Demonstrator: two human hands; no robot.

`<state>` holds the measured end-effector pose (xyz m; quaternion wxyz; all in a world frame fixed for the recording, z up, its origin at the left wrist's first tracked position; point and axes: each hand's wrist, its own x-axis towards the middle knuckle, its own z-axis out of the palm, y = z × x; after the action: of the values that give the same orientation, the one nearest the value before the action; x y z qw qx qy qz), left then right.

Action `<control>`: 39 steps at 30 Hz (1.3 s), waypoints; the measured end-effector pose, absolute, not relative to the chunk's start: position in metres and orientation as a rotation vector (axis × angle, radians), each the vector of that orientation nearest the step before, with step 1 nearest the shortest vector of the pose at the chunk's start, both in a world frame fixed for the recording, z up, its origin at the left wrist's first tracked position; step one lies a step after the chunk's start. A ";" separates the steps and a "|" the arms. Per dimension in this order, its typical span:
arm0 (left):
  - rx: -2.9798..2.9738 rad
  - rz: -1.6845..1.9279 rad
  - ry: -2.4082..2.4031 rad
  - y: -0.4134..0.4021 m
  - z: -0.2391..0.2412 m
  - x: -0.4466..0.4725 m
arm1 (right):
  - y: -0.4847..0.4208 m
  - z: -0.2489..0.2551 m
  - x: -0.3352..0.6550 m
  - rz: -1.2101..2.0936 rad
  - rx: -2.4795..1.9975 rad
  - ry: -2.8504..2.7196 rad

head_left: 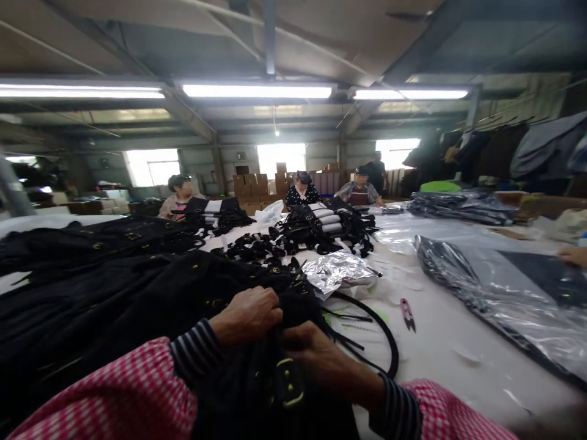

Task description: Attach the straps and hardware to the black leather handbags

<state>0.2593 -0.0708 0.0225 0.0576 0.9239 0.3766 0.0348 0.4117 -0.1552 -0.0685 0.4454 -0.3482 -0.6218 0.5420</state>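
My left hand [250, 315] is closed, its fingertips pinching black material just above the middle of the black garment [156, 305]. Close beside it, my right hand [321, 354] is also closed, thumb and fingers gripping a black belt. The belt's buckle [290, 382], black with gold-coloured edging, hangs below my fingers. Exactly where the belt meets the garment is hidden by the dark cloth and my hands. Gold-coloured eyelets and fittings dot the garment, which spreads across the left of the table. A thick black strap [392, 342] curves out to the right of my hands.
Pink thread snips [406, 315] lie on the white table [435, 354]. A crumpled clear bag [339, 269] sits beyond my hands, before piled black belts [321, 223]. Plastic-wrapped garments [513, 299] are at right, near another person's hand [573, 255]. Several people work across the table.
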 end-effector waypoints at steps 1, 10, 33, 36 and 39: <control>2.794 0.127 1.135 -0.071 0.022 0.251 | -0.154 -0.066 0.414 1.266 -0.915 -1.626; 2.405 0.485 1.142 -0.069 -0.013 0.212 | -0.128 -0.040 0.429 0.277 -1.482 -2.091; 2.503 0.163 0.924 -0.168 0.028 0.211 | -0.162 -0.047 0.423 0.883 -1.049 -1.846; 2.563 0.061 0.891 -0.180 0.019 0.205 | -0.159 -0.052 0.419 1.142 -1.019 -1.674; 2.569 0.014 0.944 -0.178 0.018 0.210 | -0.150 -0.051 0.412 1.160 -0.978 -1.644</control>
<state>0.2103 -0.1779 0.0181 0.2008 0.9195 0.3380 0.0051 0.4120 -0.1500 -0.0508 0.4368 -0.3932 -0.6611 0.4663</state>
